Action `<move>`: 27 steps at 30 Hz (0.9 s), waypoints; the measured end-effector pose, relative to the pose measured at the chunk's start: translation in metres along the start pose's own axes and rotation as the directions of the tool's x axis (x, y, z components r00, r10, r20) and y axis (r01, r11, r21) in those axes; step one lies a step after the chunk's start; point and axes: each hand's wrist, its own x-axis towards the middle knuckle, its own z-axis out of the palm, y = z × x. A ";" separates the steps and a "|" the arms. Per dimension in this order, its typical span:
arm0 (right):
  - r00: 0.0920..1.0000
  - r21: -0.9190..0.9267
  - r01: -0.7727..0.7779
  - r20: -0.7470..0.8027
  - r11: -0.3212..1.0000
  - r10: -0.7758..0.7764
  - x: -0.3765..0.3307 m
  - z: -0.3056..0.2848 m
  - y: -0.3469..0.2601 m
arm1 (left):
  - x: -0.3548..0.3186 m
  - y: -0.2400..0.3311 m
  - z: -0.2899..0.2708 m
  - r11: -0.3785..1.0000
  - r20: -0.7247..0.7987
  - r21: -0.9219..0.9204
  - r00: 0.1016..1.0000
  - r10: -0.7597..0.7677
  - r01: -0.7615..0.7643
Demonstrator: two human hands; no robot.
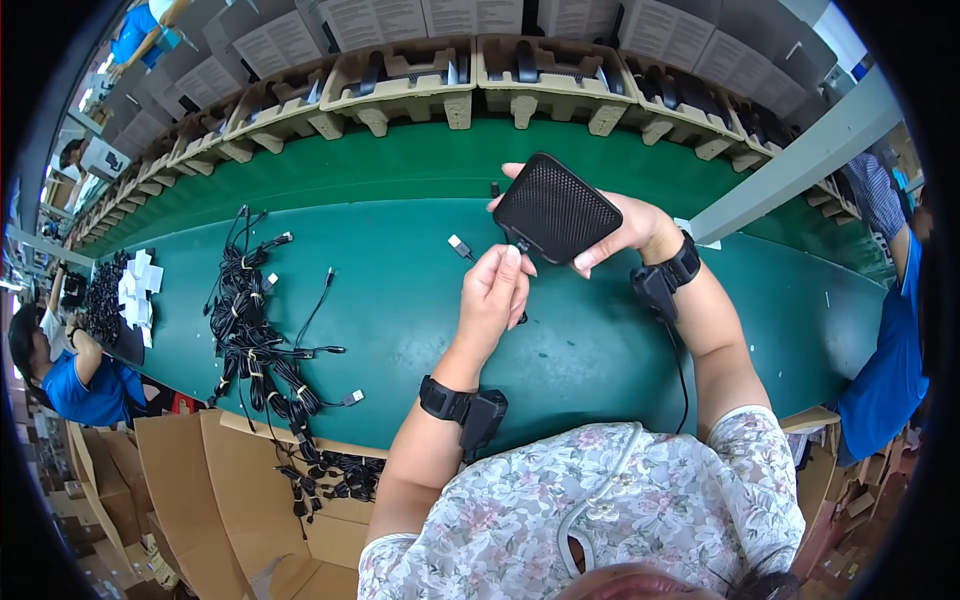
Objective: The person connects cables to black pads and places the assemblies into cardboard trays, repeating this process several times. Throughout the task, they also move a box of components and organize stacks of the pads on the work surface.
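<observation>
My right hand (632,232) holds up a flat black square device with rounded corners and a mesh face (560,208). Its thumb lies along the near edge while the fingers go behind. At the device's lower left edge, my left hand (492,298) is closed in a pinch on the end of a black USB cable (523,246). Whether that end sits inside the device I cannot tell. A USB plug (460,246) sticks out to the left of my left hand, just above the green table (580,375).
Bundled black cables (250,320) lie to the left, some hanging over an open cardboard box (225,480) that holds more. Pulp trays (400,90) with black devices line the back. A grey post (800,160) stands right. Co-workers in blue (90,385) sit at both sides.
</observation>
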 end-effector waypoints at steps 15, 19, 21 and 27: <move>0.150 -0.687 -0.037 -0.722 0.726 -0.675 0.041 -0.176 -0.040 | -0.011 -0.027 0.022 0.736 0.140 0.627 0.966 0.216 -0.255; 0.034 -0.675 -0.318 -0.710 0.666 -0.704 0.049 -0.208 -0.028 | -0.014 -0.021 0.025 0.629 0.189 0.714 0.949 0.251 -0.309; -0.010 -0.681 -0.376 -0.676 0.629 -0.737 0.050 -0.214 -0.024 | -0.014 -0.021 0.026 0.606 0.202 0.734 0.950 0.236 -0.307; 0.216 -0.527 -0.831 -0.599 0.177 -0.771 0.062 -0.199 -0.029 | -0.012 -0.025 0.023 0.548 0.211 0.758 0.927 0.309 -0.355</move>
